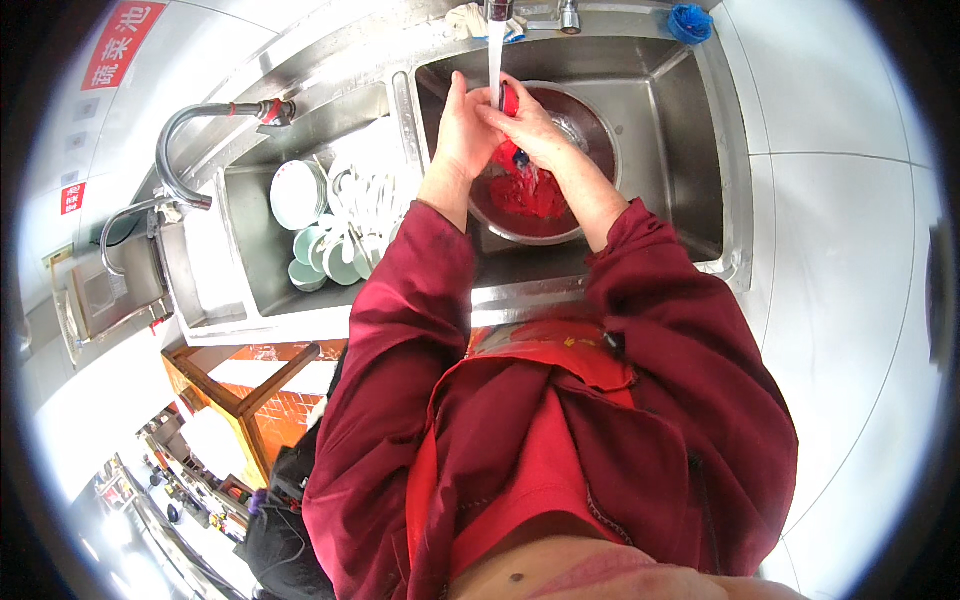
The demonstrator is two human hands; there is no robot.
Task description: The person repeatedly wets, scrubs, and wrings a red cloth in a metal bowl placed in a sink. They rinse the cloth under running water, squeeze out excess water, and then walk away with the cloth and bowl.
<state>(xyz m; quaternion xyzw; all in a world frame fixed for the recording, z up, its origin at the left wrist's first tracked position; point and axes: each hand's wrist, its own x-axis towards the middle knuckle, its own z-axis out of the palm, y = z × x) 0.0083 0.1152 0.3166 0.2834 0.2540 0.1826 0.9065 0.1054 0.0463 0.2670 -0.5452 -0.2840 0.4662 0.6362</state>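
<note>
Water runs from the faucet [499, 11] onto my hands over the right sink basin. My left hand [469, 127], palm turned up and thumb raised, is beside the stream and touches my right hand. My right hand [529, 124] has its fingers curled around a small red item [510, 100], whose kind I cannot tell. Below both hands, a round metal bowl [611, 142] stands in the basin. Wet red cloth [529, 195] lies in the water inside it, with a dark patch near my right wrist.
Stacked plates [295, 195], pale green bowls [341, 266] and several white spoons [360, 199] fill part of the left basin. A curved faucet [169, 161] rises beyond it. A blue mesh scrubber [690, 24] sits at the back right corner, and gloves [471, 22] lie behind the running faucet.
</note>
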